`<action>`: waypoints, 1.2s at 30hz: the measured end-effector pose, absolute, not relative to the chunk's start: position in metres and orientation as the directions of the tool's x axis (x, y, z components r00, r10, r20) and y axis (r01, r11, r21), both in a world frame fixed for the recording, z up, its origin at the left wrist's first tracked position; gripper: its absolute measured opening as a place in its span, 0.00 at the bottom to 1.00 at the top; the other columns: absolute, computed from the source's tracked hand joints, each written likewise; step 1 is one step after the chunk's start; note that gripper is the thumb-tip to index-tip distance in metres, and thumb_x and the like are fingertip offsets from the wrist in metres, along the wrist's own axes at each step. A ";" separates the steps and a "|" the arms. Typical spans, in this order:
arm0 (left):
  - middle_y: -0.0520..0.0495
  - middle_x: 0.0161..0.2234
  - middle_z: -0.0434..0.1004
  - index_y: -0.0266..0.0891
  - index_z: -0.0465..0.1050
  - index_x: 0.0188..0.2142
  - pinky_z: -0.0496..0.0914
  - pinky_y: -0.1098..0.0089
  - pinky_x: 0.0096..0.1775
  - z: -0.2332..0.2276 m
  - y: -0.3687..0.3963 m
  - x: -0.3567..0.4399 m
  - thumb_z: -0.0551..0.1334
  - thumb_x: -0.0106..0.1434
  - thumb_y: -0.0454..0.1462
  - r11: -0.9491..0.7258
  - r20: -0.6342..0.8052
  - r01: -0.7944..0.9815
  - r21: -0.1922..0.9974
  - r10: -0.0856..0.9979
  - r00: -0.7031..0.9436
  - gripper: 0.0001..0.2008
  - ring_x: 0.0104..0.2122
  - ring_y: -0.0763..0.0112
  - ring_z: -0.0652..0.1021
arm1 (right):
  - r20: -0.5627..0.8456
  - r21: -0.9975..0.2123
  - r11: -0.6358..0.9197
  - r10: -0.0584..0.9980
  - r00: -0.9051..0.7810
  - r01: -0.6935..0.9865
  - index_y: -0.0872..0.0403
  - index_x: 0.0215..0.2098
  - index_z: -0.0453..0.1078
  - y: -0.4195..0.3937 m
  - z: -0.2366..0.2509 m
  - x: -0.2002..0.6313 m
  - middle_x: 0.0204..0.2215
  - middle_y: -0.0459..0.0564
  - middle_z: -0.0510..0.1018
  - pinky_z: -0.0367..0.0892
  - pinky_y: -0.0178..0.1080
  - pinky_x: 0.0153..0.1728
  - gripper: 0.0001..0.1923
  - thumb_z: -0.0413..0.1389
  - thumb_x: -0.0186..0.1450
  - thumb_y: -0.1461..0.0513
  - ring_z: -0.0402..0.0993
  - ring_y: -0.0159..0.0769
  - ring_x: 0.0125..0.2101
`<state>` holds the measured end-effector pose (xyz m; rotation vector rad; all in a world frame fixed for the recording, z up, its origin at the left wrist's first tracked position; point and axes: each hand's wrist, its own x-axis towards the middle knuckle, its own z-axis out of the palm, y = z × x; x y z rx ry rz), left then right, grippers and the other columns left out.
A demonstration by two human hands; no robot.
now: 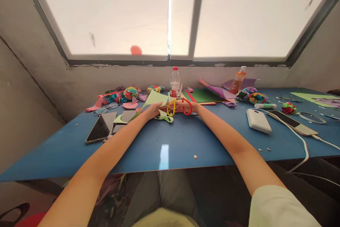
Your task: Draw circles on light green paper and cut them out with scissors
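Observation:
My left hand (153,111) is closed on a sheet of light green paper (155,99), whose upper part stands up above the fingers. A curled cut strip (166,116) of the same green hangs beneath that hand. Facing it, my right hand (186,107) holds scissors (179,97) with one yellow and one red handle loop. The scissor blades point up and look spread apart. Fingers of both hands meet behind the loops, so their exact grip is partly hidden. Just behind stands a clear bottle with a red cap (174,81).
Left lie a phone (101,128), glasses (106,108) and crumpled paper flowers (130,93). Coloured sheets (207,95) and an orange drink bottle (238,80) are at the back. Rightward are a white power bank (258,120), a cabled phone (292,122) and a glue stick (265,106).

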<state>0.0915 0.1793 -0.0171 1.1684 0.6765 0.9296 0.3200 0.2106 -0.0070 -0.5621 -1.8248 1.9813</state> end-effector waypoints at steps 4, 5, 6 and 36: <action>0.34 0.41 0.78 0.28 0.68 0.52 0.66 0.52 0.49 -0.012 0.174 0.092 0.51 0.61 0.38 0.213 -0.065 -0.243 0.946 0.862 0.502 0.23 0.45 0.52 0.76 | -0.033 -0.997 -0.075 0.539 -0.842 -0.008 0.57 0.49 0.66 0.206 -0.003 0.318 0.52 0.57 0.70 0.64 0.38 0.51 0.15 0.47 0.67 0.61 0.68 0.35 0.52; 0.35 0.42 0.78 0.28 0.68 0.52 0.65 0.53 0.49 -0.011 0.173 0.092 0.51 0.60 0.38 0.220 -0.070 -0.245 0.944 0.861 0.504 0.23 0.46 0.52 0.76 | -0.034 -0.997 -0.073 0.539 -0.842 -0.006 0.57 0.49 0.67 0.204 -0.002 0.318 0.52 0.57 0.70 0.64 0.38 0.51 0.15 0.48 0.66 0.61 0.68 0.35 0.52; 0.35 0.42 0.78 0.28 0.68 0.52 0.65 0.53 0.49 -0.010 0.172 0.093 0.51 0.60 0.37 0.220 -0.072 -0.245 0.944 0.864 0.499 0.23 0.46 0.52 0.76 | -0.038 -0.997 -0.073 0.540 -0.841 -0.002 0.58 0.48 0.67 0.203 -0.001 0.318 0.52 0.57 0.70 0.64 0.37 0.50 0.14 0.49 0.66 0.61 0.68 0.35 0.51; 0.51 0.16 0.63 0.40 0.62 0.16 0.57 0.71 0.20 0.049 0.130 0.074 0.55 0.53 0.37 -0.453 0.425 -0.094 0.887 0.878 -0.219 0.11 0.17 0.74 0.64 | 0.016 -0.992 -0.061 0.797 -0.604 -0.107 0.59 0.31 0.69 0.097 0.034 0.263 0.31 0.57 0.75 0.67 0.35 0.25 0.44 0.30 0.57 0.33 0.70 0.35 0.28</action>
